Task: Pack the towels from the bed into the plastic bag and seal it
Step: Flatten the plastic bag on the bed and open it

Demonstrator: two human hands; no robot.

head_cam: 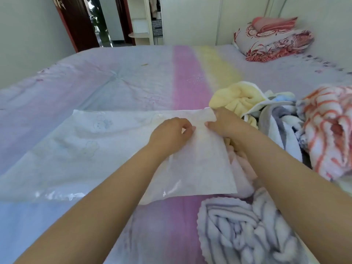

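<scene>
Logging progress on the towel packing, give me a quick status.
Left hand and right hand both pinch the plastic bag at its right end. Bag flat, no towels inside. Yellow towel waits beside it.

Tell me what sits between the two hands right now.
Head view: only a narrow strip of the plastic bag near its right end. The left hand and right hand both pinch it there; no towel lies between them.
</scene>
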